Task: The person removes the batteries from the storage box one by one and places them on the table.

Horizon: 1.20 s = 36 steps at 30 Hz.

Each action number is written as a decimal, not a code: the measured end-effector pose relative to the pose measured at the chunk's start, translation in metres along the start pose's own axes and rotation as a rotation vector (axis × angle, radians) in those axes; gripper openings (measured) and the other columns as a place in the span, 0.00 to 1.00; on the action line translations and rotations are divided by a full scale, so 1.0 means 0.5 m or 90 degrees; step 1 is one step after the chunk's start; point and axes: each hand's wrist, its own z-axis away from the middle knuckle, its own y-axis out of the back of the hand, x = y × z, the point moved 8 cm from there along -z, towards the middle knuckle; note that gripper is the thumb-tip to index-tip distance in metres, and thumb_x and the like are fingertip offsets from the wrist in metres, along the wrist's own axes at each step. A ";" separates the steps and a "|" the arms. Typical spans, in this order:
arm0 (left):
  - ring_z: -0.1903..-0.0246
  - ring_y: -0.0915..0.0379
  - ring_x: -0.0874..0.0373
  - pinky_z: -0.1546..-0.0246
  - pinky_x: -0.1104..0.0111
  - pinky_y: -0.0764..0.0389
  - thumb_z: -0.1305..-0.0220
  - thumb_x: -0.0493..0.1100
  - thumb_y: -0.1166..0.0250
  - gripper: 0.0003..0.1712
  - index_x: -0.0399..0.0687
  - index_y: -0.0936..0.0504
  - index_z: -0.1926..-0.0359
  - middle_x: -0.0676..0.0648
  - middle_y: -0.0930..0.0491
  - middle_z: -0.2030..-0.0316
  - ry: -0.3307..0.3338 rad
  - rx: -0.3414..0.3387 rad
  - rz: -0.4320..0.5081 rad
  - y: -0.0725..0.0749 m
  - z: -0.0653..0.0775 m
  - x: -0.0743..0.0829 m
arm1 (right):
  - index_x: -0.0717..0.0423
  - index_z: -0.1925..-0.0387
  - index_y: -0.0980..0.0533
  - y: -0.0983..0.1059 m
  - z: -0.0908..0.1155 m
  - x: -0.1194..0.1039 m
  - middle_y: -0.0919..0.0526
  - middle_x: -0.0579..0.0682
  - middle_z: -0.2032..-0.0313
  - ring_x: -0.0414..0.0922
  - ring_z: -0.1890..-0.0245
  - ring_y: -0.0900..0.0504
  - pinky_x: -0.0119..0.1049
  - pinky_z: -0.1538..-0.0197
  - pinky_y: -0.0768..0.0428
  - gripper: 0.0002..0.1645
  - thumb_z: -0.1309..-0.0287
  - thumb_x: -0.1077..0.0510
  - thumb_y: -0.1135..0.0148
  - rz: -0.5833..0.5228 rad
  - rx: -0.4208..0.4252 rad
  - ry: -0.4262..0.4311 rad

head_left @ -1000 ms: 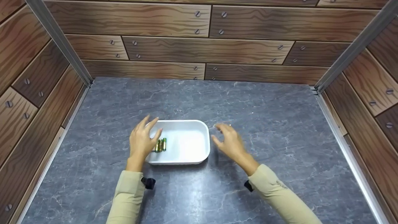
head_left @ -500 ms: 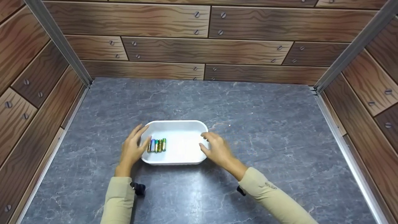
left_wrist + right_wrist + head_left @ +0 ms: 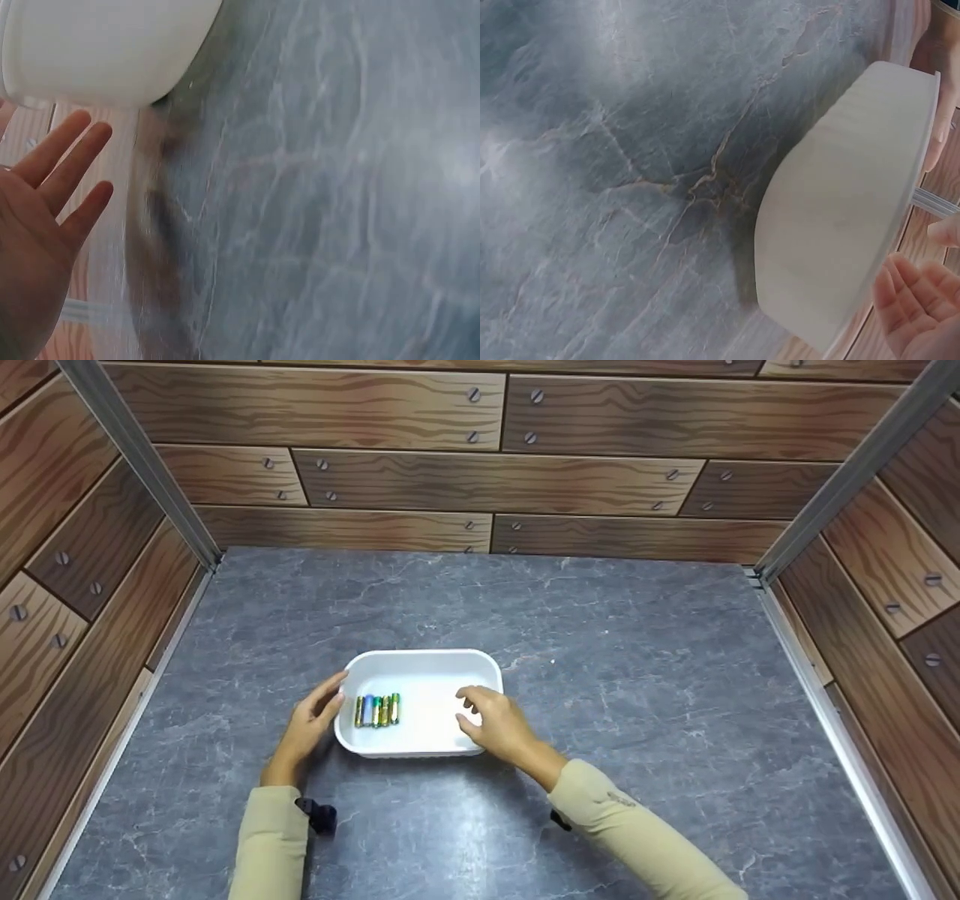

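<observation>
A white rounded tray (image 3: pixel 431 651) stands on the grey marbled surface. Several slim batteries (image 3: pixel 376 711), mostly green and gold with a bluish one among them, lie side by side in its left half. My left hand (image 3: pixel 304 724) is at the tray's left rim, fingers extended; the left wrist view shows the fingers (image 3: pixel 79 161) spread below the tray's outer wall (image 3: pixel 105 52). Over the tray's right end hovers my right hand (image 3: pixel 499 724), fingers loosely bent and thumb apart. No object shows between these fingers in the head view. The right wrist view has this hand (image 3: pixel 919 311) just past the rim.
Wood-patterned panels (image 3: pixel 420 480) wall in the back and both sides. Metal rails (image 3: pixel 832 720) run along the side edges. A tiny white speck (image 3: pixel 553 661) lies right of the tray.
My left hand has drawn back leftward from over the tray to its left rim, uncovering the batteries. My right hand has moved left, from beside the tray to over its right end.
</observation>
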 end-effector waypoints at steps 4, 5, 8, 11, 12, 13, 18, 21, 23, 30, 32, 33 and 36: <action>0.45 0.30 0.76 0.45 0.88 0.33 0.29 0.36 0.47 0.23 0.35 0.31 0.35 0.31 0.28 0.37 0.028 -0.010 -0.011 -0.002 0.002 -0.009 | 0.62 0.57 0.23 -0.021 -0.009 0.001 0.14 0.55 0.68 0.49 0.69 0.16 0.37 0.65 0.18 0.15 0.47 0.62 0.33 -0.019 -0.041 -0.011; 0.44 0.30 0.75 0.45 0.88 0.34 0.29 0.37 0.47 0.23 0.36 0.31 0.35 0.32 0.29 0.37 0.035 -0.013 -0.011 -0.003 0.002 -0.011 | 0.61 0.56 0.23 -0.026 -0.012 0.003 0.14 0.55 0.68 0.49 0.69 0.15 0.36 0.65 0.18 0.15 0.47 0.62 0.33 -0.022 -0.053 -0.017; 0.42 0.31 0.74 0.44 0.88 0.35 0.28 0.38 0.48 0.23 0.36 0.31 0.34 0.33 0.30 0.35 0.052 -0.012 -0.006 -0.006 0.004 -0.017 | 0.61 0.55 0.23 -0.040 -0.021 0.008 0.14 0.55 0.67 0.48 0.69 0.15 0.36 0.64 0.18 0.17 0.46 0.61 0.33 -0.031 -0.082 -0.039; 0.41 0.33 0.74 0.43 0.88 0.36 0.27 0.38 0.49 0.24 0.37 0.32 0.34 0.34 0.31 0.34 0.059 -0.009 0.001 -0.009 0.005 -0.020 | 0.61 0.54 0.23 -0.048 -0.033 0.012 0.14 0.55 0.67 0.47 0.69 0.15 0.35 0.64 0.18 0.17 0.47 0.61 0.33 -0.039 -0.090 -0.059; 0.41 0.33 0.75 0.43 0.88 0.37 0.27 0.39 0.50 0.24 0.38 0.32 0.33 0.34 0.32 0.34 0.063 -0.006 0.000 -0.009 0.005 -0.022 | 0.61 0.54 0.23 -0.051 -0.037 0.014 0.14 0.55 0.68 0.47 0.70 0.16 0.34 0.65 0.19 0.17 0.47 0.61 0.33 -0.041 -0.091 -0.066; 0.42 0.34 0.76 0.43 0.88 0.37 0.27 0.39 0.50 0.24 0.38 0.32 0.33 0.35 0.32 0.33 0.068 -0.005 -0.001 -0.010 0.006 -0.022 | 0.61 0.55 0.23 -0.055 -0.041 0.014 0.14 0.55 0.68 0.47 0.70 0.16 0.34 0.65 0.19 0.17 0.47 0.61 0.33 -0.046 -0.092 -0.071; 0.42 0.36 0.76 0.43 0.87 0.38 0.26 0.42 0.52 0.24 0.42 0.33 0.32 0.37 0.34 0.31 0.101 0.002 -0.006 -0.008 0.009 -0.028 | 0.61 0.54 0.23 -0.087 -0.058 0.016 0.14 0.55 0.69 0.47 0.71 0.17 0.35 0.64 0.21 0.19 0.47 0.59 0.32 -0.054 -0.122 -0.097; 0.42 0.38 0.78 0.41 0.87 0.39 0.25 0.43 0.52 0.24 0.41 0.34 0.32 0.38 0.36 0.30 0.107 0.006 -0.005 -0.007 0.009 -0.030 | 0.61 0.52 0.23 -0.109 -0.067 0.015 0.14 0.54 0.70 0.47 0.71 0.17 0.36 0.61 0.21 0.21 0.48 0.57 0.31 -0.052 -0.144 -0.111; 0.41 0.39 0.80 0.41 0.87 0.40 0.25 0.43 0.53 0.24 0.41 0.34 0.32 0.37 0.36 0.30 0.103 0.007 -0.010 -0.005 0.010 -0.030 | 0.60 0.51 0.23 -0.125 -0.074 0.016 0.14 0.53 0.72 0.46 0.71 0.18 0.35 0.62 0.22 0.23 0.49 0.56 0.30 -0.049 -0.160 -0.126; 0.35 0.38 0.65 0.40 0.86 0.41 0.25 0.43 0.53 0.24 0.43 0.34 0.32 0.39 0.35 0.30 0.107 0.007 -0.019 -0.014 0.013 -0.036 | 0.56 0.43 0.25 -0.181 -0.083 0.020 0.14 0.53 0.71 0.41 0.74 0.21 0.30 0.68 0.26 0.34 0.52 0.52 0.26 -0.037 -0.229 -0.210; 0.33 0.38 0.55 0.40 0.84 0.39 0.25 0.43 0.53 0.24 0.43 0.34 0.32 0.38 0.35 0.31 0.114 0.003 -0.017 -0.023 0.014 -0.026 | 0.54 0.40 0.26 -0.192 -0.081 0.021 0.13 0.54 0.65 0.45 0.67 0.17 0.35 0.61 0.21 0.38 0.53 0.50 0.25 -0.025 -0.240 -0.229; 0.33 0.37 0.52 0.40 0.83 0.38 0.25 0.42 0.53 0.24 0.43 0.33 0.32 0.38 0.34 0.31 0.114 0.004 -0.018 -0.027 0.014 -0.025 | 0.54 0.39 0.27 -0.196 -0.080 0.022 0.12 0.55 0.61 0.48 0.62 0.15 0.38 0.57 0.20 0.39 0.54 0.50 0.25 -0.020 -0.243 -0.236; 0.35 0.35 0.46 0.42 0.82 0.35 0.25 0.41 0.52 0.24 0.43 0.33 0.32 0.37 0.31 0.33 0.111 0.004 -0.007 -0.039 0.013 -0.022 | 0.53 0.38 0.29 -0.206 -0.078 0.027 0.15 0.58 0.50 0.54 0.50 0.16 0.45 0.45 0.21 0.41 0.54 0.50 0.25 -0.008 -0.249 -0.254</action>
